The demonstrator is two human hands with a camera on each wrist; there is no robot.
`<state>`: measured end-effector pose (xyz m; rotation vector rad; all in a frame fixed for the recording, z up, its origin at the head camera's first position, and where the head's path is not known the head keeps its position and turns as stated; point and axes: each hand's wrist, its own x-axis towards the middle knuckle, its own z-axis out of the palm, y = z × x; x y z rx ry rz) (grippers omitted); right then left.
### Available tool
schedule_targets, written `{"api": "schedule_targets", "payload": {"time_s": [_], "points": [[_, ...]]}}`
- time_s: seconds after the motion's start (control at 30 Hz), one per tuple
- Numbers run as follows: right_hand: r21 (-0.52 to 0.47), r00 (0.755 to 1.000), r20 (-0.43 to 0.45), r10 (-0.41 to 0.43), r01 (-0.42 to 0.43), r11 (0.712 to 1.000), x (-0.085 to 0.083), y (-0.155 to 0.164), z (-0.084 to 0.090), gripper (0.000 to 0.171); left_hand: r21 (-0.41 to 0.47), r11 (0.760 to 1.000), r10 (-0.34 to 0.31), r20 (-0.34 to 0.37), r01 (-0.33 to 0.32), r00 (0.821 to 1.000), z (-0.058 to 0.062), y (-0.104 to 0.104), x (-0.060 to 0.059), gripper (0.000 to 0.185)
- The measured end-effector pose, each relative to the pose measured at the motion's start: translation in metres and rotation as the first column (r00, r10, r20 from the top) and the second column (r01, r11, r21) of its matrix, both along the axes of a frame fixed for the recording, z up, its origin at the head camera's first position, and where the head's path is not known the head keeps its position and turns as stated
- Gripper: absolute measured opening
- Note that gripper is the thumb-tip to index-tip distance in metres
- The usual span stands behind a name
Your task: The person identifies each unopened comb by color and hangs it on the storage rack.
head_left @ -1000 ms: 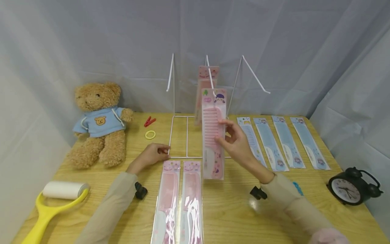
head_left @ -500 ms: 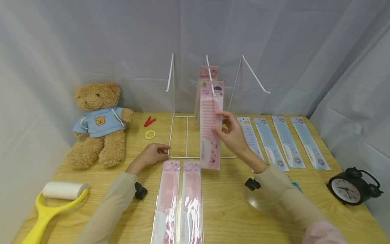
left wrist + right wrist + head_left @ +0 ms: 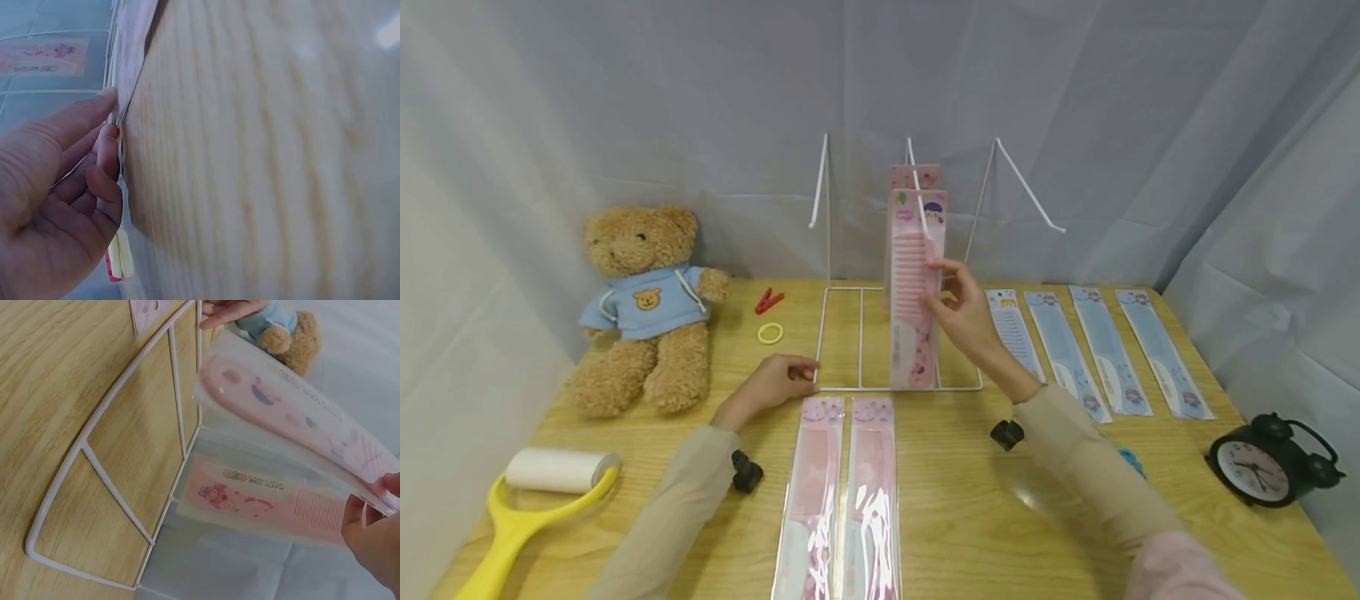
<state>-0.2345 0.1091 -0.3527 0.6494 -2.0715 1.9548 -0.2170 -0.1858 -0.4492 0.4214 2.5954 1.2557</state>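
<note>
Light wood-grain desk, hemmed in on all sides by pale grey-white cloth hanging as a backdrop.

My right hand pinches a packaged pink comb; that grip is clamped on the pack's right edge, about mid-height. The pack hangs upright from the middle hook of a white wire rack, its lower end close above the rack's base. A second pink pack hangs behind it on the same hook. The right wrist view shows both packs and the rack's base frame flat on the wood.

My left hand rests on the desk at the rack's front left corner, fingers curled around the wire; that grip is closed on the rack. The left wrist view shows fingertips against the thin wire.

Two more pink comb packs lie flat side by side just in front of the rack. Four blue comb packs lie in a row to the right of it.

Left side: teddy bear in a blue hoodie against the cloth, a red clip and a yellow hair tie between it and the rack, a yellow lint roller at the near corner. Right near corner: black alarm clock.
</note>
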Motion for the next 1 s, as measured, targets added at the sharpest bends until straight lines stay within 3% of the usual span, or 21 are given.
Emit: {"api": "schedule_targets", "payload": {"time_s": [0.27, 1.0], "points": [[0.042, 1.000, 0.025, -0.005, 0.004, 0.999, -0.009, 0.004, -0.002, 0.046, 0.006, 1.000, -0.001, 0.010, 0.001, 1.000, 0.002, 0.000, 0.000, 0.037], [0.029, 0.999, 0.047, 0.019, -0.021, 0.999, -0.022, 0.002, -0.004, 0.044, -0.003, 1.000, -0.001, 0.012, 0.001, 1.000, 0.001, -0.001, -0.001, 0.037]]}}
